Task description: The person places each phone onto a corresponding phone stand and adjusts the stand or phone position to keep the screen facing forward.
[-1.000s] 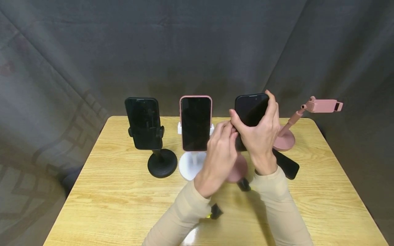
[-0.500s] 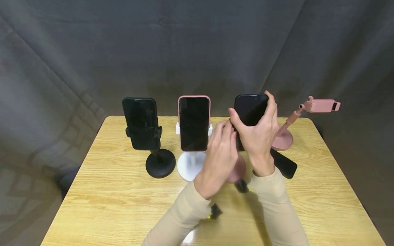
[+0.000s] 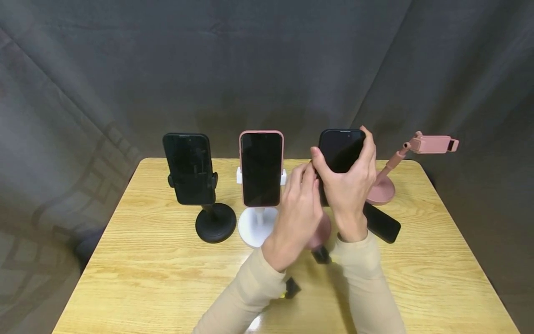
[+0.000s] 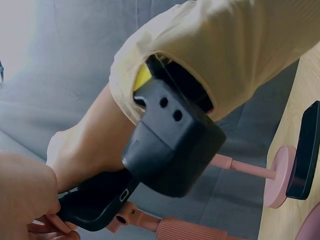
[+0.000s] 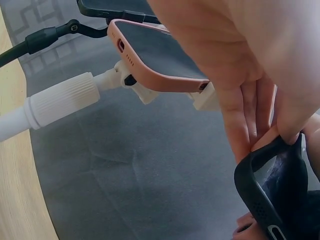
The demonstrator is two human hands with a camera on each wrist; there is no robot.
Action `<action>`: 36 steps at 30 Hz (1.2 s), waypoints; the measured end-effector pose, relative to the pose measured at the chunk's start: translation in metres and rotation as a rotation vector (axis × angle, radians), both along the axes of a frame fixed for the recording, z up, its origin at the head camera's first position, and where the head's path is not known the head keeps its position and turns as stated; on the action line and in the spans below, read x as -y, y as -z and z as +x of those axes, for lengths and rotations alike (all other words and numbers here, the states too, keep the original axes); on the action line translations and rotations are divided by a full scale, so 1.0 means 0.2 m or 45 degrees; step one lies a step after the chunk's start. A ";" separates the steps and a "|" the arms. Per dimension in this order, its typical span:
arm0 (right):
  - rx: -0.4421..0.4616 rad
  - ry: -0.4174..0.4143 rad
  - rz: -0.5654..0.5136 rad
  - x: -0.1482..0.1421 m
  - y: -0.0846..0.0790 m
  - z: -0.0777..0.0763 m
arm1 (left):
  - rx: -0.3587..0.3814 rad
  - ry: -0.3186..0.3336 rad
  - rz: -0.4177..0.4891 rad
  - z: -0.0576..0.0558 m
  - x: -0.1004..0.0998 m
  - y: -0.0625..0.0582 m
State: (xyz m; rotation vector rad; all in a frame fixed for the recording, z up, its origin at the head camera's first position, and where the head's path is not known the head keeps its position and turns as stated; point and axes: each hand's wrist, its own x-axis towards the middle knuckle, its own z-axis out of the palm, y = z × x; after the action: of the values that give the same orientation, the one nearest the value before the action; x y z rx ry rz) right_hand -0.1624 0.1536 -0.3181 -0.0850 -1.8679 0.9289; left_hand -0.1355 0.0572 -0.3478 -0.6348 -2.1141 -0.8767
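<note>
Two phones look settled: a black phone (image 3: 189, 169) propped in a black stand with a round base (image 3: 216, 223), and a dark-screened phone in a pink case (image 3: 262, 169) in a white stand with a round base (image 3: 253, 227), both in the far half of the pale wooden worktop (image 3: 167, 273). A third seems under way: a phone in a black case (image 3: 340, 147) is raised above a pink stand with a round base (image 3: 321, 232); the hands hide whether it is fully clamped. The right hand (image 3: 352, 188) spans it, thumb at one side edge, fingers round the other. The left hand (image 3: 297, 199) is narrow, fingers gathered at its left edge; I cannot tell whether they pinch the case or part of the stand. Apparently left over are a bare black phone (image 3: 381, 222), lying flat, and a second pink stand (image 3: 383, 191) near the far right corner, its holder without a phone.

Room is tight beside the pink case; a grey curtain (image 3: 267, 69) backs the far edge, while bare wood stretches along the left and right edges
</note>
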 end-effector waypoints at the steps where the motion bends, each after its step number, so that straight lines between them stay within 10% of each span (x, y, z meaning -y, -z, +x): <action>1: 0.005 0.004 0.004 0.00 0.00 0.00 | -0.001 -0.002 -0.002 0.00 0.00 0.00; 36: 0.001 -0.171 0.089 -0.08 0.15 0.03 | 0.222 0.137 -0.095 0.13 0.12 0.33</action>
State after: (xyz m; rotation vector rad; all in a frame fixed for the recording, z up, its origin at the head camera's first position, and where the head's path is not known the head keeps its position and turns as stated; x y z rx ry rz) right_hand -0.1561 0.1695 -0.3490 0.0838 -1.9232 0.9529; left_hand -0.1093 0.0325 -0.4140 -0.7401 -2.2955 -0.9452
